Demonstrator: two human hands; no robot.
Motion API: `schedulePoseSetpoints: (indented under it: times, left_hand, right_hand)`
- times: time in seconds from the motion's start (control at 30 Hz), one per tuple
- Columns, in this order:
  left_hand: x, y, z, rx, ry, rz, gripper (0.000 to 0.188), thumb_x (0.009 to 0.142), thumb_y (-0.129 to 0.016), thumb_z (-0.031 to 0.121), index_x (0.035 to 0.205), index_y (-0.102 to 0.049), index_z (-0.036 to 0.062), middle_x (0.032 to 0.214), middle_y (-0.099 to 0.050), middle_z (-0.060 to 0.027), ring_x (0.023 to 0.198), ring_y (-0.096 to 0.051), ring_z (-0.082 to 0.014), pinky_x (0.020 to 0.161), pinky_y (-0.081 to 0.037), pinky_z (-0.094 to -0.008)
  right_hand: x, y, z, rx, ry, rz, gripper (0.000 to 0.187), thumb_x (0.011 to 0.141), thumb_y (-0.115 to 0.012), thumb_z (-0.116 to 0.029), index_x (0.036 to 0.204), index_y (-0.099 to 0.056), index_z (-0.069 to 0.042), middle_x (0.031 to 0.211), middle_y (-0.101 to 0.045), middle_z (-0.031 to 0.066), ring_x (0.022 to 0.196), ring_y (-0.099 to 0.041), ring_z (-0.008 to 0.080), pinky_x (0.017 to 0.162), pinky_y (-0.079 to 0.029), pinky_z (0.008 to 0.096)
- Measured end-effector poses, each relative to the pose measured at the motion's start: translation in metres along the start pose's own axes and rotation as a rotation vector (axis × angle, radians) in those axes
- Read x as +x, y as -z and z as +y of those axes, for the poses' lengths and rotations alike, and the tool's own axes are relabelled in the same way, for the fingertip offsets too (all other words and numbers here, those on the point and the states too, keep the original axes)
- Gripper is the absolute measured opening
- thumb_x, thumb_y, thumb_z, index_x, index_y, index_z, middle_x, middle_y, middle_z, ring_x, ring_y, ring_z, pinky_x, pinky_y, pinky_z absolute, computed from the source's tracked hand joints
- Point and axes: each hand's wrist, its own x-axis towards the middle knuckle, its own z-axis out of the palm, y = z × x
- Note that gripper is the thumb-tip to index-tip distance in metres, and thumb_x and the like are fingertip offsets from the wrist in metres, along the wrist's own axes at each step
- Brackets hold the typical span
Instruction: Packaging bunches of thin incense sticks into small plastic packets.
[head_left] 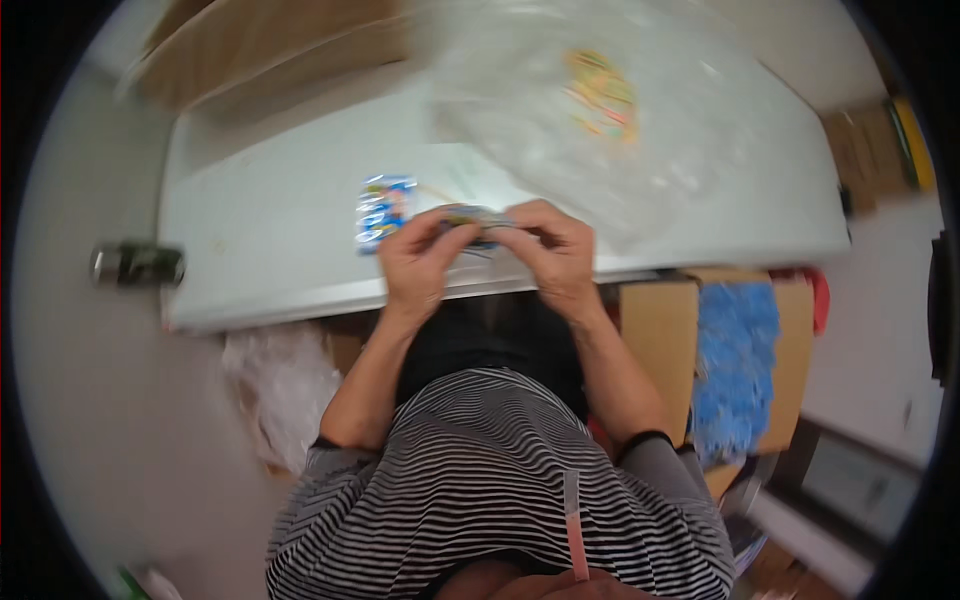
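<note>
Close to the table's front edge, my left hand (417,262) and my right hand (556,255) pinch a small shiny packet (482,216) between thumbs and fingers. The packet is blurred, with bluish and yellowish tones, and the fingers cover much of it. Just left of it, beside my left hand, a flat blue printed packet (386,212) lies on the white table (270,230).
A big clear plastic bag (690,130) with yellow-orange pieces (603,96) covers the table's far right. At the back left stands a cardboard box (280,50). Right of my lap, an open carton (658,335) holds many blue packets (735,350). Clear plastic (285,385) fills a box on the left.
</note>
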Motion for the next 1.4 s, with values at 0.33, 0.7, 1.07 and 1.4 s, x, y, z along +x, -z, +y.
schedulePoseSetpoints:
  times: [0.33,0.7,1.07,1.4]
  left_hand:
    - [-0.009,0.005,0.004,0.069,0.132,-0.147,0.019,0.085,-0.071,-0.003,0.104,-0.068,-0.0049,0.095,-0.07,-0.0074,0.084,-0.066,-0.0134,0.075,-0.055,-0.0258]
    - [-0.004,0.041,0.023,0.627,-0.032,0.325,0.022,0.083,-0.077,0.015,0.097,-0.071,-0.0003,0.084,-0.068,-0.0044,0.064,-0.054,-0.0092,0.057,-0.046,-0.0246]
    - [0.029,0.087,0.001,1.059,0.246,0.344,0.047,0.076,-0.08,0.04,0.101,-0.072,0.001,0.088,-0.07,-0.0092,0.077,-0.066,-0.0205,0.071,-0.052,-0.0337]
    - [0.028,0.091,-0.004,0.844,0.253,0.376,0.041,0.074,-0.084,0.031,0.098,-0.072,0.0006,0.08,-0.067,-0.0044,0.067,-0.059,-0.0116,0.063,-0.048,-0.0272]
  right_hand:
    - [-0.01,0.001,-0.007,0.21,-0.1,-0.028,0.007,0.085,-0.071,-0.003,0.091,-0.071,-0.001,0.09,-0.068,0.0047,0.079,-0.063,0.0099,0.066,-0.048,0.0246]
    - [0.008,0.057,-0.011,-0.111,-0.411,-0.076,0.014,0.087,-0.072,-0.017,0.087,-0.067,-0.003,0.075,-0.067,0.0028,0.066,-0.058,0.0056,0.057,-0.044,0.0212]
    - [0.02,0.094,0.008,-1.308,-0.294,-0.017,0.028,0.086,-0.071,-0.022,0.095,-0.067,0.004,0.08,-0.068,0.0224,0.073,-0.068,0.0331,0.066,-0.052,0.0394]
    - [0.183,0.141,-0.021,-1.281,-0.4,0.095,0.048,0.096,-0.049,-0.041,0.09,-0.067,0.004,0.076,-0.067,0.0186,0.061,-0.063,0.0298,0.063,-0.051,0.0388]
